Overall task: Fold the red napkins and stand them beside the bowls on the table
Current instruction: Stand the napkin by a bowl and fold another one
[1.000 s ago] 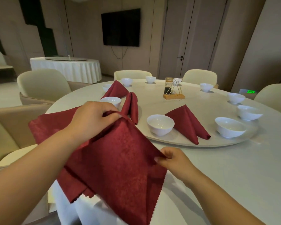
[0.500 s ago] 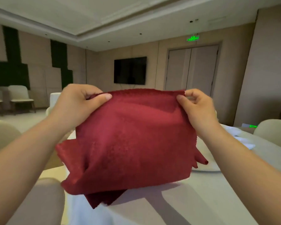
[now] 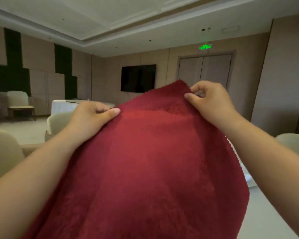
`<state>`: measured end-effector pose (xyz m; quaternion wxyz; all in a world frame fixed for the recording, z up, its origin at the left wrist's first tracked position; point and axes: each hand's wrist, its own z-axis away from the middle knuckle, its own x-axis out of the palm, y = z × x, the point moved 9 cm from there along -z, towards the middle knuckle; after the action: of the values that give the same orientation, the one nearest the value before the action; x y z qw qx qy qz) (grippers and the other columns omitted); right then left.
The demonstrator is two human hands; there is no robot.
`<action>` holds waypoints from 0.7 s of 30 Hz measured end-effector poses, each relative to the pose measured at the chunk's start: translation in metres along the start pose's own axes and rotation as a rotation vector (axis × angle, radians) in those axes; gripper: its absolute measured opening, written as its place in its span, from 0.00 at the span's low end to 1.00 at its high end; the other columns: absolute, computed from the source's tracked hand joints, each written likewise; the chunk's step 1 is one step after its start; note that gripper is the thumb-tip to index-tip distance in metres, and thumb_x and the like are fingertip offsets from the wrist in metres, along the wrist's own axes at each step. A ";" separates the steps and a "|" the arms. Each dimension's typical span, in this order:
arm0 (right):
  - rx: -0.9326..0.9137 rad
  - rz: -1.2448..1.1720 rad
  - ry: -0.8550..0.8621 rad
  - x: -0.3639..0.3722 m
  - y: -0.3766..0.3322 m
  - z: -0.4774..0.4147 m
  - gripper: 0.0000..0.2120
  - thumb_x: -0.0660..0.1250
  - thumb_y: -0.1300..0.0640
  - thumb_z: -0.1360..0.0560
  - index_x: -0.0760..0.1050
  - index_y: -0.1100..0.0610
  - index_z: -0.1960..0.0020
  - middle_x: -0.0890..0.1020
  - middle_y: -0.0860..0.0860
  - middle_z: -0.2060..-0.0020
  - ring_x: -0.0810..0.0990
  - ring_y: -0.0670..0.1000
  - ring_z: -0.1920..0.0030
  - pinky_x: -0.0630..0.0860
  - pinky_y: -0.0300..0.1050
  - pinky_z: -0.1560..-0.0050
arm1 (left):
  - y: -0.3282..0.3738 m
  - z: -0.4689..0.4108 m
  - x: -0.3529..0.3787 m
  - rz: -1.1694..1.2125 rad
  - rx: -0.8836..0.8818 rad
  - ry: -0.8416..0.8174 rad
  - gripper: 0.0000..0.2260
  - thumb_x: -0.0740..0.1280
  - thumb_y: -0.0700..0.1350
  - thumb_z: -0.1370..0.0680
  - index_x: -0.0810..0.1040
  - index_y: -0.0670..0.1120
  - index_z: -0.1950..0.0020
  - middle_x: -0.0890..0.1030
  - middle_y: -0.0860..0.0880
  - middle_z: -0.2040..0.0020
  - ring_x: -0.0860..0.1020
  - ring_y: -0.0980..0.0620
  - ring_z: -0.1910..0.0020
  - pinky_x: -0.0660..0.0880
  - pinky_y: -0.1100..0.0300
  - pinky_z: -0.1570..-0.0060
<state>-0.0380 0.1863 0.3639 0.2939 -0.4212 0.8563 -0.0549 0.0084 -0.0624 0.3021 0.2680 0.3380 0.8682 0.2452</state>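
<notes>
Napkin (image 3: 145,169), red, hangs spread in the air over the white table (image 3: 269,218). Left hand (image 3: 90,119) pinches its upper edge; right hand (image 3: 209,100) pinches the raised top corner. Beyond: cream chairs (image 3: 19,102), wall television (image 3: 138,78), double doors (image 3: 212,69).

green sign (image 3: 205,47) | above double door (image 3: 204,71) | lettering too blurred to read

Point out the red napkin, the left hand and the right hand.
red napkin (image 3: 145,169), head view, middle of the cloth
left hand (image 3: 91,119), head view, back of the hand
right hand (image 3: 211,100), head view, back of the hand
</notes>
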 end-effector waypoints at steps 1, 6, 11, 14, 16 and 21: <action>0.044 0.003 -0.032 0.013 0.016 0.002 0.04 0.68 0.57 0.27 0.77 0.57 0.54 0.74 0.48 0.65 0.72 0.46 0.58 0.61 0.38 0.64 | -0.014 0.001 0.012 -0.020 -0.035 -0.015 0.15 0.67 0.45 0.25 0.79 0.33 0.64 0.75 0.45 0.71 0.71 0.59 0.72 0.63 0.73 0.75; 0.208 0.065 -0.148 0.082 0.090 0.015 0.07 0.66 0.55 0.26 0.78 0.58 0.52 0.78 0.52 0.59 0.77 0.53 0.50 0.63 0.40 0.57 | -0.091 -0.003 0.070 -0.107 -0.166 -0.096 0.15 0.68 0.46 0.25 0.77 0.46 0.72 0.74 0.55 0.78 0.72 0.60 0.73 0.67 0.62 0.68; 0.374 0.156 -0.321 0.157 0.170 0.047 0.08 0.64 0.53 0.24 0.76 0.57 0.50 0.80 0.53 0.48 0.76 0.54 0.47 0.70 0.43 0.51 | -0.157 0.014 0.139 -0.326 -0.264 -0.258 0.16 0.65 0.53 0.24 0.72 0.53 0.72 0.76 0.55 0.68 0.75 0.48 0.59 0.67 0.58 0.62; 0.427 0.235 -0.410 0.184 0.206 0.068 0.09 0.62 0.52 0.23 0.75 0.57 0.48 0.80 0.53 0.48 0.76 0.54 0.46 0.68 0.43 0.53 | -0.187 0.029 0.172 -0.391 -0.311 -0.315 0.17 0.64 0.54 0.23 0.68 0.53 0.72 0.72 0.56 0.70 0.72 0.50 0.62 0.62 0.59 0.64; 0.438 0.263 -0.433 0.198 0.223 0.075 0.10 0.61 0.52 0.23 0.75 0.57 0.47 0.80 0.53 0.49 0.76 0.55 0.46 0.69 0.43 0.54 | -0.209 0.032 0.188 -0.413 -0.352 -0.319 0.16 0.63 0.55 0.23 0.68 0.54 0.70 0.72 0.56 0.70 0.72 0.50 0.61 0.62 0.59 0.64; 0.320 0.356 -0.414 0.230 0.224 0.067 0.13 0.57 0.51 0.21 0.71 0.55 0.40 0.80 0.54 0.48 0.76 0.57 0.46 0.69 0.45 0.52 | -0.249 0.029 0.197 -0.490 -0.417 -0.241 0.11 0.61 0.56 0.23 0.77 0.52 0.59 0.77 0.52 0.60 0.76 0.47 0.50 0.64 0.59 0.59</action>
<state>-0.2646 0.1666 0.1274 0.5295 -0.2152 0.8190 -0.0495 -0.2103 -0.0754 0.0703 0.4828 0.0838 0.8169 0.3042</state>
